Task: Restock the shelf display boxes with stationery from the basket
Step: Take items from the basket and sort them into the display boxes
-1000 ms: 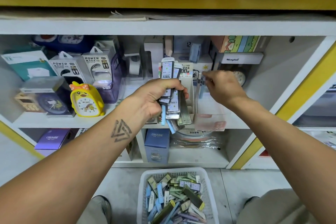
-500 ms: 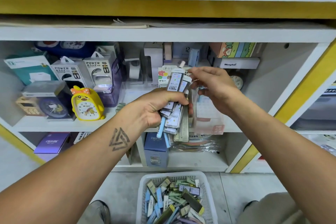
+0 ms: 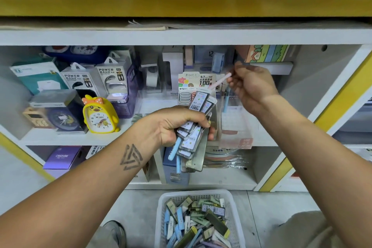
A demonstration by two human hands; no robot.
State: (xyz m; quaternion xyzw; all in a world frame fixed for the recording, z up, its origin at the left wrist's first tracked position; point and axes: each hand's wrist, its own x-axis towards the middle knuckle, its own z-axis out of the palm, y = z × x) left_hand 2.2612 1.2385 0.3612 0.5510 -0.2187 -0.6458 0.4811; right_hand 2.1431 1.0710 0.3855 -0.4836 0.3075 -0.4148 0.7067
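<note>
L hand (image 3: 171, 125) fingers grip fanned bundle of lead-refill packs (image 3: 193, 127), R hand (image 3: 251, 84) pinches slim pink-capped tube (image 3: 220, 81).

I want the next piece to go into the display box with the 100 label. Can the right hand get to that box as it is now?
Probably yes. The right hand, pinching a slim pink case, is beside the white cardboard display box; the left hand holds its bundle of cases lower down.
</note>
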